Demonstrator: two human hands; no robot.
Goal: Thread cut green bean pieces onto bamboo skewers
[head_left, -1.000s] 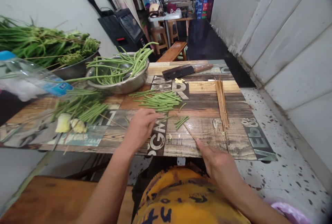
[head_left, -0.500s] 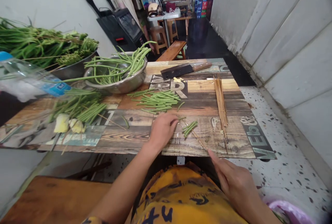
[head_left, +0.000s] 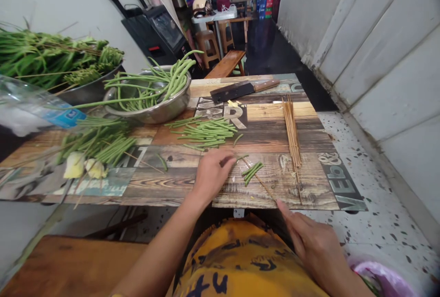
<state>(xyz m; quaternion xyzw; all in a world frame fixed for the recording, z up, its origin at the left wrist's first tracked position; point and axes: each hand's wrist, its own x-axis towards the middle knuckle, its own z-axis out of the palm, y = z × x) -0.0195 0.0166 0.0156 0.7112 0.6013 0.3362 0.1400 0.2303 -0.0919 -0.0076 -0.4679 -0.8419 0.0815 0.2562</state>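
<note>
Closed around the lower end of a thin bamboo skewer (head_left: 267, 188), my right hand (head_left: 311, 237) is at the table's front edge. Several cut green bean pieces (head_left: 252, 174) sit side by side across the skewer. My left hand (head_left: 213, 173) is just left of its tip, with thumb and finger pinched at a short bean piece (head_left: 242, 156). The skewer's tip meets or lies close to that piece. Beyond my left hand lies a loose pile of cut green beans (head_left: 211, 133). A bundle of bare skewers (head_left: 292, 136) rests to the right.
A cleaver (head_left: 240, 90) lies at the table's far side. On the left are a steel bowl (head_left: 154, 112) of long beans, skewered beans (head_left: 115, 150), a plastic bottle (head_left: 65, 112) and a large basin (head_left: 99, 86) of greens. A wooden bench (head_left: 79, 265) stands below.
The view has shifted slightly. My left thumb and finger show a little more gap behind their tips; the skewer and the beans on it stay in nearly the same place.
</note>
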